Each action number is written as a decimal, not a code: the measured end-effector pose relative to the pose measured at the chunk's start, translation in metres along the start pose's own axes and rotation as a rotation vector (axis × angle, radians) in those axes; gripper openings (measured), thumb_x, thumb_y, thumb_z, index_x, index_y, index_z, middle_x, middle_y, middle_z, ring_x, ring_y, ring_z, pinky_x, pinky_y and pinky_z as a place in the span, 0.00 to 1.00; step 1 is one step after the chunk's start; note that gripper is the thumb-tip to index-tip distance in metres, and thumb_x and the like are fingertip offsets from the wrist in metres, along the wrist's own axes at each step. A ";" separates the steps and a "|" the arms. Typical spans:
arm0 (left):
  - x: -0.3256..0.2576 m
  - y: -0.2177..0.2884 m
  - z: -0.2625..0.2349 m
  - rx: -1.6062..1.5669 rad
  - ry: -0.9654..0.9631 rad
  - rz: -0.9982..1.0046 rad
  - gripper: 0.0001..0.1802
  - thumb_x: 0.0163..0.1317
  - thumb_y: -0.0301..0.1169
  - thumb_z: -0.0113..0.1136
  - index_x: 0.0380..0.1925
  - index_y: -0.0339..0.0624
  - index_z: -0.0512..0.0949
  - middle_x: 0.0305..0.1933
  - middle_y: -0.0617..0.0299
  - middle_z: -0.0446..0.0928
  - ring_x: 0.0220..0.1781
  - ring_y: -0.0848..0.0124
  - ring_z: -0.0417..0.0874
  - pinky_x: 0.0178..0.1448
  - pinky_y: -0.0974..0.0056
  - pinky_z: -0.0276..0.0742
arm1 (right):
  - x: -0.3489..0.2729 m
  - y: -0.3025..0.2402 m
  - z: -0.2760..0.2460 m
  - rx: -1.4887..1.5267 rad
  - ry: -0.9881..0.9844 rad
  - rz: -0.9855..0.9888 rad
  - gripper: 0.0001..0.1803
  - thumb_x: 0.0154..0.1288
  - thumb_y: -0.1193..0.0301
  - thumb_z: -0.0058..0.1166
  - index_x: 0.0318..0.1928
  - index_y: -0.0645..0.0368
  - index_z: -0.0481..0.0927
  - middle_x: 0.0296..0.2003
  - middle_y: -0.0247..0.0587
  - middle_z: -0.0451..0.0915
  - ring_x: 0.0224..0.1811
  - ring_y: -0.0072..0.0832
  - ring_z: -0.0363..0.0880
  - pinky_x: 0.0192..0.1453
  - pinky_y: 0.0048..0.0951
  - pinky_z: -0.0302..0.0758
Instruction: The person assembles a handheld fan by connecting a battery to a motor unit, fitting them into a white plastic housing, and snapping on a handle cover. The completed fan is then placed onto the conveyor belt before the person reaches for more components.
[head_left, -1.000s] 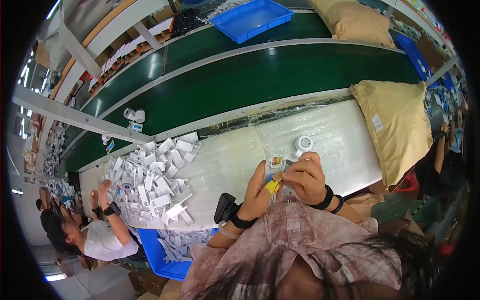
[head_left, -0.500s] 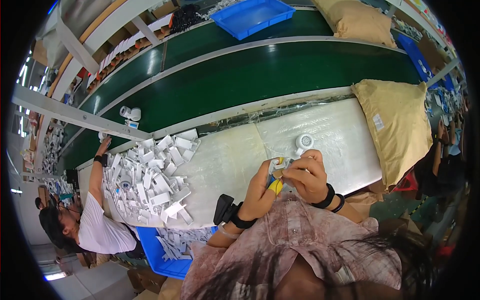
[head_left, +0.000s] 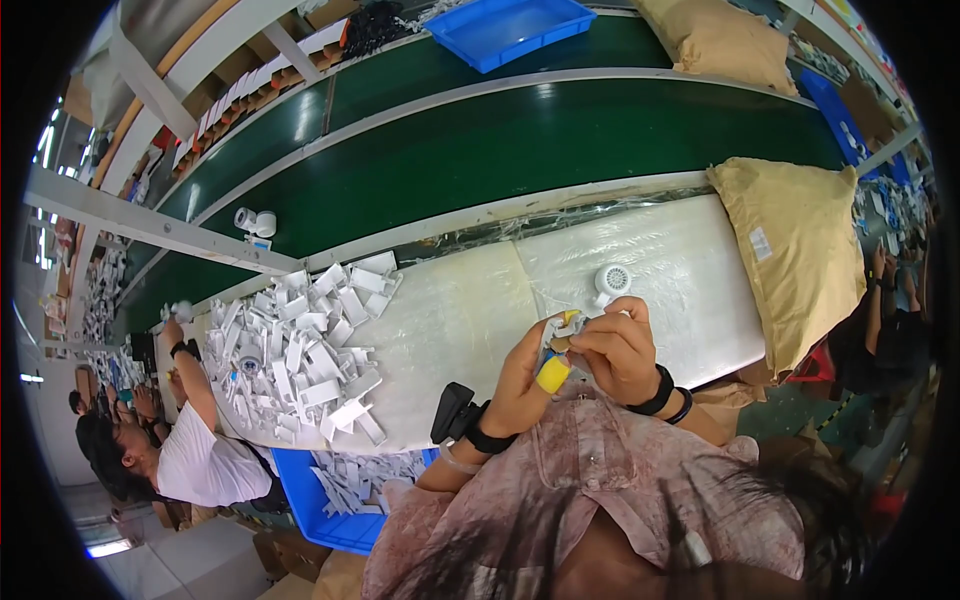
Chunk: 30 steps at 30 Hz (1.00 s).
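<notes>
My left hand point(head_left: 527, 365) is closed around a small whitish part point(head_left: 577, 325), held up in front of my chest. Bright yellow pieces point(head_left: 552, 375) show at its fingers, with a bit of blue beside them; whether these are finger wraps or a tool cannot be made out. My right hand point(head_left: 622, 355) meets it, thumb and fingers pinched on a small tan piece point(head_left: 560, 344) against the whitish part. Just beyond my hands, a white round fitting with a grilled face point(head_left: 613, 279) rests on the plastic-covered table point(head_left: 450, 300).
To the left lies a heap of white plastic parts point(head_left: 310, 350), above a blue bin point(head_left: 340, 532) of similar pieces. A green conveyor point(head_left: 480, 165) runs beyond the table. At right sits a brown paper sack point(head_left: 795, 260). A co-worker in white point(head_left: 215, 465) reaches across at far left.
My hands stay together in almost the same place; the left has turned slightly, showing more of the lower yellow piece. The co-worker's arm has drawn back to the left from the belt.
</notes>
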<state>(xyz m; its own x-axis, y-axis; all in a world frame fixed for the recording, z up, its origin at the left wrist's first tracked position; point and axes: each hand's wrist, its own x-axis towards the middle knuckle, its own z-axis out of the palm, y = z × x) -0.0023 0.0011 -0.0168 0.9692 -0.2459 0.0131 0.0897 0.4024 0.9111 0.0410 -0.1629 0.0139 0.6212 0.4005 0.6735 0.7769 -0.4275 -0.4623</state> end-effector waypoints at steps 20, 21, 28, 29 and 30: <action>0.005 -0.009 -0.004 0.439 0.115 0.110 0.21 0.61 0.21 0.44 0.55 0.34 0.68 0.30 0.55 0.74 0.23 0.72 0.73 0.29 0.68 0.70 | 0.004 0.000 0.005 -0.075 -0.095 -0.029 0.13 0.47 0.77 0.65 0.37 0.56 0.80 0.31 0.32 0.78 0.34 0.26 0.77 0.48 0.34 0.68; 0.007 -0.008 -0.004 0.483 0.097 0.157 0.21 0.61 0.20 0.44 0.56 0.34 0.68 0.30 0.57 0.74 0.23 0.73 0.73 0.29 0.68 0.70 | 0.003 0.002 0.005 -0.075 -0.096 -0.029 0.13 0.47 0.77 0.65 0.37 0.56 0.80 0.31 0.32 0.78 0.34 0.26 0.77 0.48 0.34 0.68; 0.006 -0.004 -0.001 0.286 0.128 -0.043 0.19 0.69 0.29 0.49 0.57 0.32 0.69 0.40 0.63 0.77 0.36 0.76 0.75 0.41 0.72 0.72 | 0.001 0.013 0.006 -0.069 -0.091 -0.092 0.14 0.46 0.77 0.65 0.38 0.57 0.81 0.31 0.32 0.77 0.33 0.27 0.76 0.46 0.34 0.71; 0.007 -0.008 -0.001 0.255 0.119 -0.029 0.19 0.69 0.27 0.49 0.58 0.34 0.69 0.35 0.64 0.74 0.30 0.79 0.72 0.33 0.73 0.69 | 0.001 0.013 0.005 -0.076 -0.098 -0.104 0.14 0.46 0.77 0.66 0.37 0.57 0.81 0.30 0.33 0.77 0.32 0.28 0.75 0.46 0.34 0.72; 0.006 -0.010 -0.002 0.225 0.114 -0.014 0.19 0.68 0.25 0.48 0.59 0.35 0.68 0.30 0.66 0.72 0.23 0.82 0.69 0.26 0.74 0.67 | 0.001 0.013 0.006 -0.073 -0.101 -0.104 0.14 0.46 0.77 0.66 0.37 0.57 0.81 0.30 0.33 0.77 0.32 0.28 0.75 0.46 0.34 0.72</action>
<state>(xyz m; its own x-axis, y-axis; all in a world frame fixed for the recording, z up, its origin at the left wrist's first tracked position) 0.0035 -0.0027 -0.0264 0.9891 -0.1434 -0.0348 0.0620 0.1901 0.9798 0.0528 -0.1632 0.0050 0.5478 0.5237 0.6524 0.8303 -0.4357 -0.3475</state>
